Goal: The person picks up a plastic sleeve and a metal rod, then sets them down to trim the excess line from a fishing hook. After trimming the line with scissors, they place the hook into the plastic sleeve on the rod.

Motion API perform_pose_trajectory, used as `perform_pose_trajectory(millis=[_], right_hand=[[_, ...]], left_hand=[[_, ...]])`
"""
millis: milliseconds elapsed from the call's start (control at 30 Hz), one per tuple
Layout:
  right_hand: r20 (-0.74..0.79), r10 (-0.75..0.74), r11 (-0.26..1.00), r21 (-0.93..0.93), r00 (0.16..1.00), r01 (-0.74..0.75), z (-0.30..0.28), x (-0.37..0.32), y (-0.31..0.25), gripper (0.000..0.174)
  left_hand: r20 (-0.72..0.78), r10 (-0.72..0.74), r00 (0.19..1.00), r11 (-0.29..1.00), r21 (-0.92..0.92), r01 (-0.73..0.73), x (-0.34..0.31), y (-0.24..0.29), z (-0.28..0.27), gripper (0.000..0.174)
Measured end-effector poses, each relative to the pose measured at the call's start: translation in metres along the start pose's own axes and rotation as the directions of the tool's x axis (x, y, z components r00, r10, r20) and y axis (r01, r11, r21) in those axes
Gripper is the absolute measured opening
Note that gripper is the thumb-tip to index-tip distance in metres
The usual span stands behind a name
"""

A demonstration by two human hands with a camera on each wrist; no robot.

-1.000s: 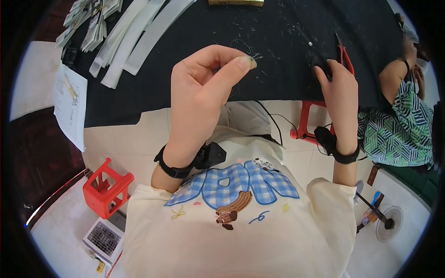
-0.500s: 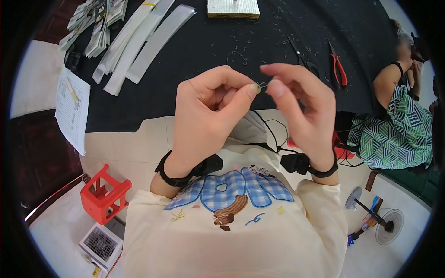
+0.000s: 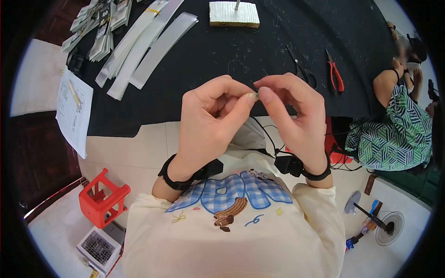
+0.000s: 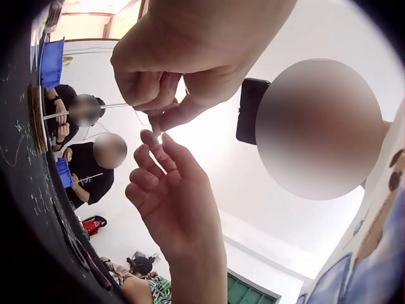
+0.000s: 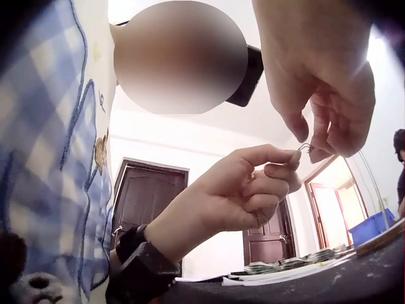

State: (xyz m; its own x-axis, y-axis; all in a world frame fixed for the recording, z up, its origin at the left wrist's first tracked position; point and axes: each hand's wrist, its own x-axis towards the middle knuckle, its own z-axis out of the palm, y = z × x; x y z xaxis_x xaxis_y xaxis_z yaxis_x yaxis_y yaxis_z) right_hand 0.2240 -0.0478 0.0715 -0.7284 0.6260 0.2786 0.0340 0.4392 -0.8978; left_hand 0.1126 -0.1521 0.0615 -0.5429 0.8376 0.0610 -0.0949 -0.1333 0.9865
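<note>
My left hand [image 3: 208, 109] pinches a small pale bundle [image 5: 305, 146] with thin wire-like ends between thumb and forefinger. In the right wrist view those ends stick out from the left fingertips toward the right hand. My right hand [image 3: 299, 111] is right beside it, thumb and forefinger slightly apart around the ends. Both hands are raised over the front edge of the black-covered table [image 3: 185, 65]. Fingertips hide most of the bundle in the head view. Black-handled scissors [image 3: 305, 76] and red-handled pliers [image 3: 335, 76] lie beyond the right hand.
A white-topped block [image 3: 225, 16] with an upright rod stands at the back. Long translucent strips [image 3: 162, 51] and packets [image 3: 104, 39] lie at left, near a written sheet [image 3: 74, 113]. Short clippings dot the cloth. Someone in a patterned garment [image 3: 387, 132] sits at right.
My right hand has left the scissors on the table and come left to the left hand's fingertips. The left hand keeps its pinch on the small bundle and is slightly lower in view.
</note>
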Motion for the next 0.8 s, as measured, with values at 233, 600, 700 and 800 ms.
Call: perform_pose_trajectory(millis=[233,600,700,800], right_hand=[[-0.147,0.127,0.991,0.055,0.981,-0.12,-0.01,-0.002,-0.004,0.009],[0.126,0.379,0.785,0.48,0.917,-0.391,-0.003,-0.003,-0.013,0.017],[0.151,0.406,0.775,0.467,0.901,-0.427,-0.003,0.0,-0.014,0.018],[0.161,0.397,0.766,0.483,0.903,-0.423,-0.003,0.001,-0.015,0.018]], left_hand=[[-0.087,0.042,0.995,0.995,0.095,-0.034,0.001,0.004,0.002,0.001],[0.054,0.652,0.756,0.566,0.629,-0.533,0.007,-0.006,0.0,0.018],[0.085,0.669,0.739,0.526,0.648,-0.551,0.005,-0.006,-0.001,0.018],[0.092,0.67,0.736,0.521,0.649,-0.555,0.004,-0.008,-0.002,0.018]])
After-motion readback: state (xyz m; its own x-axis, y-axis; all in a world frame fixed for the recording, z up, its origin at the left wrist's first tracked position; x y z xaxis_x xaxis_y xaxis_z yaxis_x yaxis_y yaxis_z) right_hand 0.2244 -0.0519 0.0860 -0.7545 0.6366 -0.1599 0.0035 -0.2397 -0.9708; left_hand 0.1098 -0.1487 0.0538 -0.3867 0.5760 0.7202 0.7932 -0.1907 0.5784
